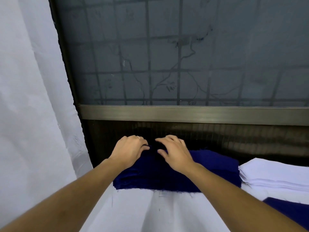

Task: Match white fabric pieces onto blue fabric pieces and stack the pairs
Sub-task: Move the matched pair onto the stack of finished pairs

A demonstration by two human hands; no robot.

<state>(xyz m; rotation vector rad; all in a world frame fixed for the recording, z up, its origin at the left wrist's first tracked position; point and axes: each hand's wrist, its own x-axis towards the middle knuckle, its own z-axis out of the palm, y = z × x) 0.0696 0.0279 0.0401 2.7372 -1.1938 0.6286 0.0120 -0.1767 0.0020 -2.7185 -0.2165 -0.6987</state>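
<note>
The left hand curls its fingers onto the far edge of the blue fabric stack; I cannot tell whether its grip pinches. The right hand rests there too, fingers spread apart.

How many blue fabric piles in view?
2: blue stack under left hand and right hand, centre; blue piece lower right, cut off by frame. Stack's layers uncountable.

head-worn view, facing forward and down, close over worktable, window beyond

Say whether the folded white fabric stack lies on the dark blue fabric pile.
No, the white fabric stack sits beside the dark blue fabric pile, on its right.
</note>
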